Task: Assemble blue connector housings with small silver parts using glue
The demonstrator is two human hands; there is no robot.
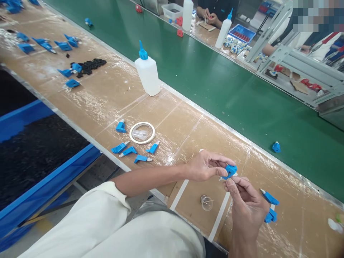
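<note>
Between the fingertips of both hands is a small blue plastic part [230, 171] with a whitish piece at its side. My left hand [206, 166] pinches it from the left, thumb and forefinger closed on it. From below and to the right, my right hand [245, 199] has its thumb and fingers closed at the part's lower edge; what exactly the fingertips grip is partly hidden. Below my hands stands a small clear cup [206, 202] with a thin stick in it. Just right of my right hand lie blue parts [270, 197] on the table.
A white tape ring [142, 133] lies left among several blue parts [128, 151]. A bottle with a blue nozzle [148, 73] stands beside the green conveyor belt [204, 82]. Small black pieces [92, 67] are heaped far left. Across the belt, a co-worker's hands [211, 18] hold something red.
</note>
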